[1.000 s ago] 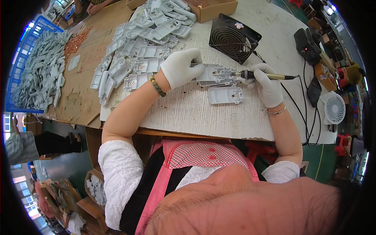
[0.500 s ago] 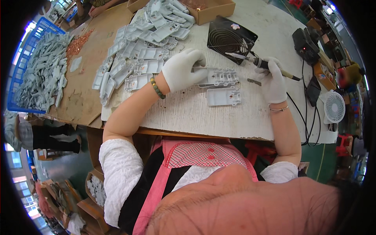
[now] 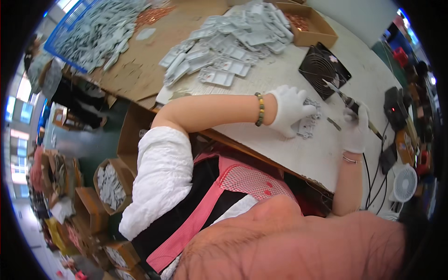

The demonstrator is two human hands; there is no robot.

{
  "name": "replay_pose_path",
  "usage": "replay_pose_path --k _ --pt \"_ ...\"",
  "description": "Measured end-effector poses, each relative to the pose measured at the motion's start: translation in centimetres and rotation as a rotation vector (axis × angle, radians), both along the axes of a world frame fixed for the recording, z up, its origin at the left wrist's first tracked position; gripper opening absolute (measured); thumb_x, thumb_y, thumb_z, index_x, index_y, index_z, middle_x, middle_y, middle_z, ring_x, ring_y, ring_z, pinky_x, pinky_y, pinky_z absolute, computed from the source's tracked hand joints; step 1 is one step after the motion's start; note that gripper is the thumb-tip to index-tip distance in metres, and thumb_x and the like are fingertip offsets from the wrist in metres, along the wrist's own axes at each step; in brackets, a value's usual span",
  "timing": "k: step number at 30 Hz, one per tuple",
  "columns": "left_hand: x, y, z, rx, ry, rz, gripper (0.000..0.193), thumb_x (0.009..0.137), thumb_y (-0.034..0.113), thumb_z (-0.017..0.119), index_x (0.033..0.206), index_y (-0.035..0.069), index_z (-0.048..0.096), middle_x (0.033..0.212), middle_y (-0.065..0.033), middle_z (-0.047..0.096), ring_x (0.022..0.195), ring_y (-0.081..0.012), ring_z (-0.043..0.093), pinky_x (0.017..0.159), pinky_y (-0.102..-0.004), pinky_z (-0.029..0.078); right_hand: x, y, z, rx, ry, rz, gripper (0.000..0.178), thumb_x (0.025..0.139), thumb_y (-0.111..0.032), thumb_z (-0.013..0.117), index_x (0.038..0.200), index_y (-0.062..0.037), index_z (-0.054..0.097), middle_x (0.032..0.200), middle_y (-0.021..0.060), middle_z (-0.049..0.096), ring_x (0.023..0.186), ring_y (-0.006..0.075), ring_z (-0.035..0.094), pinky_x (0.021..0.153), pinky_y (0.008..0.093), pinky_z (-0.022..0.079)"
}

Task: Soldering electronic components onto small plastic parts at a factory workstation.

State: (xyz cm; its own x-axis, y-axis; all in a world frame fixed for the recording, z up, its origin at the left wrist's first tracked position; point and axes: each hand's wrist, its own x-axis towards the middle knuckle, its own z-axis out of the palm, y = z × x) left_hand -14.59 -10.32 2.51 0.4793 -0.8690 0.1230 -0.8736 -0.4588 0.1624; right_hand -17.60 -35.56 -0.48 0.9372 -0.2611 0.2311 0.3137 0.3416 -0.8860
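My left hand [image 3: 290,112], in a white glove, is closed over a few light-grey plastic housings [image 3: 307,126] on the white tabletop. The hand covers most of them, and only their right ends with small metal parts show. My right hand [image 3: 356,126], also gloved, grips a soldering iron [image 3: 349,101] like a pen. The iron's pale tip points up and left, over the edge of a black square fan [image 3: 321,70] with a round wire guard. A small dark flat strip [image 3: 334,123] lies between the two hands.
Many grey housings [image 3: 238,37] are piled beyond my left arm. A cardboard box [image 3: 317,35] holds copper-coloured parts. At the far left stands a blue crate [image 3: 65,49] of grey pieces. A black soldering station [image 3: 395,109], cables and a white fan [image 3: 405,183] are at the right.
The view has turned, shifting the table to the right in the picture. My left hand has moved from the housings' left ends to over them. My right hand still holds the soldering iron.
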Motion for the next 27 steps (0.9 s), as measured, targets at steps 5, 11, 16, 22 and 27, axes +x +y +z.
replay_pose_path --k 5,11,16,22,27 --pt "-1.2 2.0 0.1 0.036 -0.01 0.061 0.065 0.06 0.032 0.067 0.12 0.014 0.052 0.097 -0.0175 0.052 0.09 -0.033 0.054 0.075 -0.0401 0.046 0.1 0.0 -0.1 -0.009 -0.003 0.022 0.024 0.093 -0.023 0.052 0.101 -0.0015 0.056 0.094 0.0085 0.06 0.073 0.0101 0.051 0.06 0.0183 0.039" --pt "-3.2 6.2 -0.1 -0.08 0.0 0.145 0.063 0.06 0.032 0.069 0.118 0.014 0.052 0.098 -0.0173 0.05 0.089 -0.0337 0.053 0.078 -0.041 0.044 0.3 -0.2 -0.5 -0.056 -0.002 0.028 0.025 0.093 -0.023 0.051 0.101 -0.0008 0.057 0.09 0.0085 0.063 0.071 0.0117 0.056 0.061 0.021 0.043" --pt "-5.0 9.9 0.0 -0.075 0.004 0.223 0.06 0.059 0.03 0.071 0.114 0.013 0.053 0.098 -0.0174 0.05 0.088 -0.0342 0.053 0.075 -0.041 0.045 0.3 -0.5 -1.0 -0.078 0.005 0.024 0.025 0.093 -0.024 0.051 0.102 -0.0015 0.057 0.091 0.0079 0.063 0.072 0.0118 0.057 0.061 0.0213 0.043" --pt "-8.0 15.5 1.5 -0.076 0.072 0.511 0.059 0.058 0.024 0.072 0.111 0.01 0.054 0.092 -0.0178 0.055 0.085 -0.0356 0.056 0.072 -0.0423 0.048 0.2 0.2 -0.9 -0.073 0.023 0.007 0.025 0.093 -0.024 0.051 0.104 -0.0019 0.056 0.091 0.0057 0.061 0.073 0.0106 0.053 0.061 0.0206 0.04" --pt "-10.8 22.0 0.3 -0.137 -0.113 0.761 0.048 0.061 0.023 0.068 0.107 0.015 0.056 0.086 -0.0188 0.056 0.077 -0.036 0.059 0.07 -0.0412 0.05 0.1 0.1 -1.1 -0.047 0.069 -0.012 0.024 0.093 -0.023 0.051 0.105 -0.0022 0.056 0.091 0.0038 0.059 0.073 0.0093 0.049 0.06 0.0201 0.037"
